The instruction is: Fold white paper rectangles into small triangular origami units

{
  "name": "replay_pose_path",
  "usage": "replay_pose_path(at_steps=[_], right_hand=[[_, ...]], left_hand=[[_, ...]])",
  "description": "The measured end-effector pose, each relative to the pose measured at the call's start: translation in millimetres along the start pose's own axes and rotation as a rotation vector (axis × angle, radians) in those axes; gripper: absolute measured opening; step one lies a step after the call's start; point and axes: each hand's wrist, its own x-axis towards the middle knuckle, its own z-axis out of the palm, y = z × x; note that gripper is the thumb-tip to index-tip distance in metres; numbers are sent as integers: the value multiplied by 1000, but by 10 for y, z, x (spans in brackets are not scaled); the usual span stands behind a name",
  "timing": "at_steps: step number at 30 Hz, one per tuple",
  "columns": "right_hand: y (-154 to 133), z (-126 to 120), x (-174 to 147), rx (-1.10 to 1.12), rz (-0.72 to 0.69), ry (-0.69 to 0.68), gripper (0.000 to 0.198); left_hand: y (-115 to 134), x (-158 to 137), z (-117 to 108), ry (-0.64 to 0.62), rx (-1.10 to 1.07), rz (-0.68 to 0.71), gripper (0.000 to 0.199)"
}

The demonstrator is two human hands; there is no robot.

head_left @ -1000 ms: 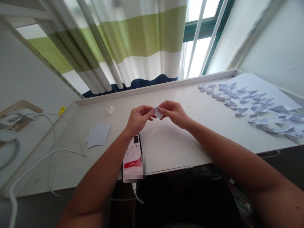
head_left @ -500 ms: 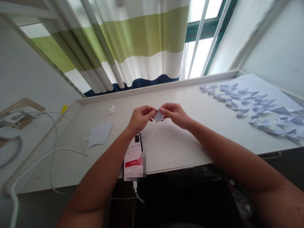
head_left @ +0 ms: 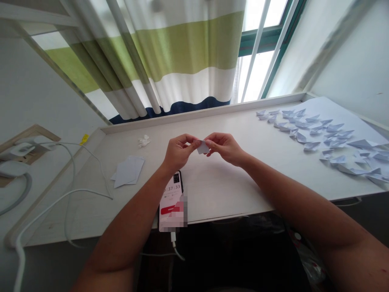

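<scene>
A small folded piece of white paper (head_left: 203, 147) is held up over the middle of the desk. My left hand (head_left: 180, 151) pinches its left upper edge between thumb and fingers. At the opposite upper edge, my right hand (head_left: 223, 147) grips the same paper, also closed. Several folded paper boats (head_left: 316, 129) stand in loose rows on the right side of the desk. A small stack of white paper sheets (head_left: 129, 170) lies to the left of my left hand.
A phone (head_left: 172, 202) with a timer lies under my left forearm at the front edge, a cable plugged into it. Crumpled white paper (head_left: 144, 140) sits behind the stack. White cables (head_left: 91, 191) cross the left side. A raised ledge (head_left: 182, 115) borders the back.
My fingertips have shifted slightly apart along the paper's top edge, and the paper is turned a little. The whole view has moved slightly.
</scene>
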Motion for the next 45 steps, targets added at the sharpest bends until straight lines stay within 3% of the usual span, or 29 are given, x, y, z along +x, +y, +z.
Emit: replay_pose_path(at_steps=[10, 15, 20, 25, 31, 38, 45], right_hand=[[-15, 19, -20, -45, -5, 18, 46], [-5, 18, -6, -136, -71, 169, 48], [16, 18, 8, -224, -111, 216, 46], [22, 4, 16, -239, -166, 263, 45], [18, 4, -4, -350, -179, 254, 37], [6, 16, -16, -188, -165, 211, 45], [-5, 18, -24, -149, -149, 176, 46]], left_hand=[[61, 12, 47, 87, -111, -50, 39], [89, 10, 75, 128, -203, -135, 46], [133, -10, 75, 94, -222, -196, 46], [134, -25, 69, 26, -153, -136, 40], [82, -16, 91, 54, -70, -34, 35], [170, -48, 98, 65, -29, 98, 24], [164, -20, 84, 104, -69, 118, 21]])
